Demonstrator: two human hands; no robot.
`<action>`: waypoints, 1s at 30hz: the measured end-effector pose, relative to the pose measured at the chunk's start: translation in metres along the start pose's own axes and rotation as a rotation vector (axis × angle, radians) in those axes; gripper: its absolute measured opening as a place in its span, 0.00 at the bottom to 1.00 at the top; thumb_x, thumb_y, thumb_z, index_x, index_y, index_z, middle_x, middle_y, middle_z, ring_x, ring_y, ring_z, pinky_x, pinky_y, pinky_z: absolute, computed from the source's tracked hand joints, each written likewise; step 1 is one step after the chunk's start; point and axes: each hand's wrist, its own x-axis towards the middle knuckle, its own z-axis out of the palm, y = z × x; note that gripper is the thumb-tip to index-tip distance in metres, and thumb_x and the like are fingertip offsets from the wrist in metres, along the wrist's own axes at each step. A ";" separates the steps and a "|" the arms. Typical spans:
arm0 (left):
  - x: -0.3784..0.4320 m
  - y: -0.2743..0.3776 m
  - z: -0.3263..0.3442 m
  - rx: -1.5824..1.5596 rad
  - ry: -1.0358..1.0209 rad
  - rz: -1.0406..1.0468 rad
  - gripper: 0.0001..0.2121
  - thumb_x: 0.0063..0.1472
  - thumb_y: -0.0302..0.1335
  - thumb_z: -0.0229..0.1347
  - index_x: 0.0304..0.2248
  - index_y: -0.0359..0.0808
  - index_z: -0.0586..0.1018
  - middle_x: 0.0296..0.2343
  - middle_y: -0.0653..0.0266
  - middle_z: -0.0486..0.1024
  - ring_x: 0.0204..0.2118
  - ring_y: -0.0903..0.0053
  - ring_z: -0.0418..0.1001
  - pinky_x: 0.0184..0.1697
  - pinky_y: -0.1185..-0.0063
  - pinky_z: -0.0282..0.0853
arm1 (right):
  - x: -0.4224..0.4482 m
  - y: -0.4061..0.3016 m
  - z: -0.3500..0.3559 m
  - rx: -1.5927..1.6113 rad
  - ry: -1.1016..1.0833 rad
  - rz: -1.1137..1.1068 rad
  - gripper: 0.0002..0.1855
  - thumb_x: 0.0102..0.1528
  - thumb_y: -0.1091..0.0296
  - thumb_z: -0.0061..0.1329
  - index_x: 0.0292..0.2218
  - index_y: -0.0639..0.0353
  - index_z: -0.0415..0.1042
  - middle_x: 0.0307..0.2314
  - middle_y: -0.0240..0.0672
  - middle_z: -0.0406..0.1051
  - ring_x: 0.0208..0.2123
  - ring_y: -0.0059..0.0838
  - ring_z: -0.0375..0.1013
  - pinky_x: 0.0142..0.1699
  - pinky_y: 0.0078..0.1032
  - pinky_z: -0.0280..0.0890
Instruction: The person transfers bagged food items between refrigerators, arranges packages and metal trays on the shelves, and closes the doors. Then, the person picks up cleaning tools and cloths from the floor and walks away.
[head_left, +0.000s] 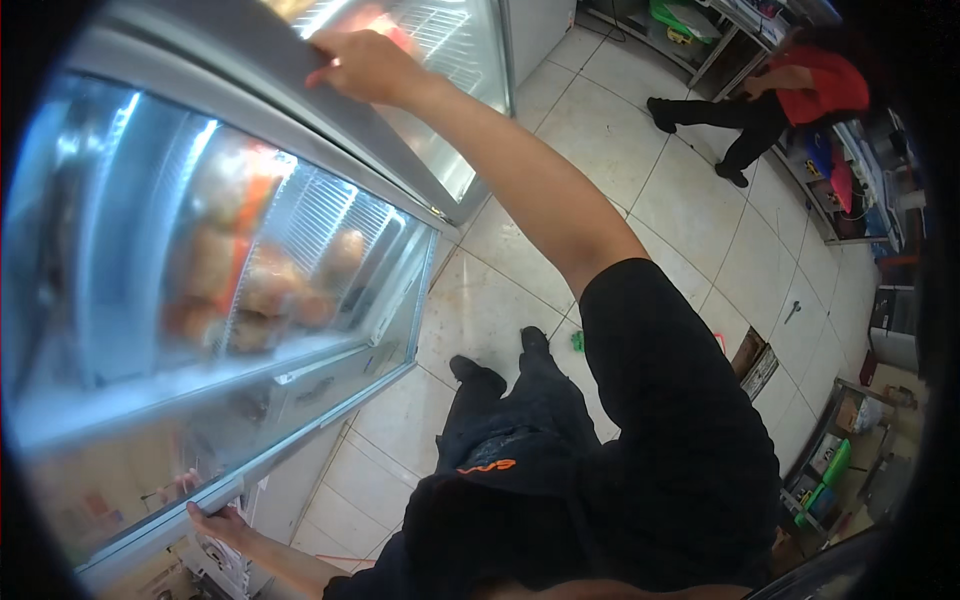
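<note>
A lit upright display refrigerator (247, 270) fills the left of the view, with wire shelves (319, 210) inside and several blurred wrapped items (262, 277) on them. My left hand (221, 521) grips the edge of a glass door (300, 450) that stands ajar at the lower left. With my arm stretched up, my right hand (364, 67) rests its curled fingers on the edge of a grey frame or door (300, 82) at the top; a second lit glass section (427, 45) shows behind it. What exactly the fingertips of my right hand press on is hidden.
A person in a red top (821, 82) sits at the upper right beside workbenches (862, 180). A broken floor opening (754, 360) lies right of my arm. A green object (577, 341) is near my feet. A shelf with boxes (817, 480) stands lower right.
</note>
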 end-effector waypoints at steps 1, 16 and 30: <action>-0.001 0.000 0.001 -0.011 0.022 0.018 0.39 0.57 0.41 0.56 0.63 0.37 0.52 0.53 0.51 0.66 0.57 0.56 0.65 0.62 0.60 0.61 | -0.001 -0.001 -0.003 0.006 0.002 0.006 0.16 0.53 0.56 0.56 0.38 0.58 0.73 0.32 0.41 0.77 0.36 0.45 0.76 0.41 0.37 0.68; 0.017 -0.007 -0.019 0.191 0.323 0.036 0.31 0.59 0.33 0.57 0.58 0.29 0.61 0.53 0.51 0.64 0.55 0.65 0.63 0.59 0.68 0.58 | 0.020 -0.002 0.007 0.051 -0.176 0.076 0.20 0.57 0.55 0.52 0.46 0.56 0.71 0.36 0.48 0.76 0.42 0.48 0.74 0.45 0.43 0.67; 0.059 -0.021 0.048 1.082 0.778 0.444 0.34 0.52 0.42 0.68 0.52 0.31 0.71 0.48 0.48 0.65 0.44 0.61 0.69 0.46 0.68 0.71 | -0.020 0.148 -0.057 0.197 0.415 0.338 0.10 0.57 0.69 0.52 0.40 0.60 0.75 0.35 0.36 0.76 0.34 0.26 0.75 0.41 0.24 0.70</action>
